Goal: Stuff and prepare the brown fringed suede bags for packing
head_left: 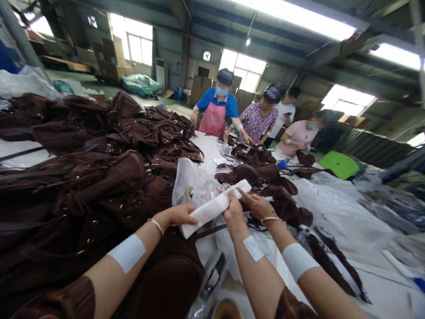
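A long, flat, white folded strip (212,210), soft-looking and perhaps foam or cloth, slants up to the right across the middle. My left hand (181,215) grips it near its lower left end, thumb on top. Nearer the upper right end, my right hand (234,210) has its fingers closed round the strip. A third hand (259,204), wearing a bracelet and belonging to another person, reaches in from the right and its fingertip is at the strip's far end. Behind the strip lies a clear plastic bag (192,177).
Dark brown bags (99,190) with metal eyelets are heaped on the left; more brown pieces (265,177) lie ahead. Plastic sheeting (341,208) covers the right side. A tape roll (227,309) sits at the near edge. Several co-workers stand across the table, one in a pink apron (212,117).
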Demonstrator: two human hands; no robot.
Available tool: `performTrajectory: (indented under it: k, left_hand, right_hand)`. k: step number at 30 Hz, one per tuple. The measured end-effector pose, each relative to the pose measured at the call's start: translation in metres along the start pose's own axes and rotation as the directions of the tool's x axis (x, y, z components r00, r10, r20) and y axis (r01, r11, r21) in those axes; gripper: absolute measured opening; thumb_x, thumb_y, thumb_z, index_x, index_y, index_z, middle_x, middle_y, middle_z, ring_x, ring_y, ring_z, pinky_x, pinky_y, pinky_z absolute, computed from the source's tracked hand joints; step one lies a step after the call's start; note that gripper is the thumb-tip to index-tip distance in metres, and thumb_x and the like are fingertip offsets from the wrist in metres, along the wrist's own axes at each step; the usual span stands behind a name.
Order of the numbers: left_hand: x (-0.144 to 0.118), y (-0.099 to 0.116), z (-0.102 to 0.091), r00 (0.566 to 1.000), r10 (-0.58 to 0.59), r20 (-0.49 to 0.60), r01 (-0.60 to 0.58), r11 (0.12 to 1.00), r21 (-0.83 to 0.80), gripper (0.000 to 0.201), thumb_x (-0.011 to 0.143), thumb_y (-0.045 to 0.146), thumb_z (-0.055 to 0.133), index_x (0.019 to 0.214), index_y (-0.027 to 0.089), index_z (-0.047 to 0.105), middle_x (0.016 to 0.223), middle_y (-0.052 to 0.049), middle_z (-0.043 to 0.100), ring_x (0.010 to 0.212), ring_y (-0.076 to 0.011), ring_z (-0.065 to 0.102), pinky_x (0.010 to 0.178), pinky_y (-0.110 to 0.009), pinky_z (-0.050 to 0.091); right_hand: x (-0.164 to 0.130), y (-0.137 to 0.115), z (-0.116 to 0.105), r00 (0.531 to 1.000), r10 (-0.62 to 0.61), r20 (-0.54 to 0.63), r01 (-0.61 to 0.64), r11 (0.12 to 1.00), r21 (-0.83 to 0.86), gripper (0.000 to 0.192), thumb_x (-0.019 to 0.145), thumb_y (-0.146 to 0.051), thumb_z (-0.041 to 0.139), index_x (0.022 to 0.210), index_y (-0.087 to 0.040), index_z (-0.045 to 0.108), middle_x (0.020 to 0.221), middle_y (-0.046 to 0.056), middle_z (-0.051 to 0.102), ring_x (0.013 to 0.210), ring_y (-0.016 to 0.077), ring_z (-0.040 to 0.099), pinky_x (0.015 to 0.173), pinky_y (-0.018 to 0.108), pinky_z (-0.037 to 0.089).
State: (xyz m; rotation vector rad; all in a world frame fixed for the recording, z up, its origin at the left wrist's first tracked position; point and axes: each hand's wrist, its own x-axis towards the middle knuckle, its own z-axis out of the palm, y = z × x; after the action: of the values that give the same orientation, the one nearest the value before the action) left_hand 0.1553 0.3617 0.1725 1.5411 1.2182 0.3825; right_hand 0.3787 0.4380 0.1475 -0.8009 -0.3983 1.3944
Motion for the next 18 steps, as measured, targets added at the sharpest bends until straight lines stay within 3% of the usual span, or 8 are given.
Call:
performTrajectory:
  k: [3, 8, 15, 18]
  left_hand:
    - [0.0, 0.006, 0.012, 0.991, 0.02, -0.134, 0.003, 0.985, 0.174, 0.03, 0.062, 0.03, 0.072, 0.089, 0.018, 0.073, 0.083, -0.004, 0.073, 0.086, -0.029, 0.068, 0.069, -0.028, 0.046]
    - [-0.001, 0.013, 0.033, 0.95, 0.08, -0.302, 0.028, 0.941, 0.337, 0.014, 0.074, 0.029, 0.066, 0.083, 0.018, 0.067, 0.087, -0.007, 0.072, 0.089, -0.0289, 0.067, 0.071, -0.03, 0.042]
    - [-0.004, 0.026, 0.048, 0.915, 0.113, -0.387, 0.059, 0.913, 0.405, 0.014, 0.084, 0.032, 0.061, 0.081, 0.019, 0.058, 0.09, -0.011, 0.071, 0.087, -0.0292, 0.067, 0.07, -0.031, 0.04]
    - [-0.002, 0.029, 0.052, 0.905, 0.114, -0.411, 0.058, 0.921, 0.384, 0.014, 0.085, 0.032, 0.06, 0.082, 0.019, 0.057, 0.088, -0.012, 0.071, 0.085, -0.0293, 0.066, 0.069, -0.032, 0.039]
  right_hand:
    - [-0.007, -0.006, -0.005, 0.999, 0.022, 0.041, -0.022, 1.0, 0.003, 0.03, 0.076, -0.016, 0.068, 0.105, -0.024, 0.064, 0.098, 0.001, 0.076, 0.088, 0.0196, 0.074, 0.079, 0.038, 0.062]
    - [-0.014, -0.017, -0.012, 0.991, 0.045, 0.129, -0.042, 0.999, -0.023, 0.018, 0.08, -0.029, 0.065, 0.098, -0.028, 0.068, 0.114, 0.002, 0.074, 0.098, 0.0209, 0.073, 0.074, 0.037, 0.063]
    - [-0.013, -0.025, -0.007, 0.991, 0.053, 0.124, -0.048, 0.998, -0.037, 0.017, 0.078, -0.04, 0.065, 0.092, -0.031, 0.068, 0.099, 0.003, 0.076, 0.089, 0.0205, 0.075, 0.072, 0.037, 0.063]
    - [-0.012, -0.029, -0.004, 0.992, -0.007, 0.122, 0.016, 0.997, -0.073, 0.021, 0.077, -0.041, 0.066, 0.095, -0.029, 0.07, 0.095, 0.005, 0.077, 0.087, 0.0219, 0.075, 0.071, 0.037, 0.063]
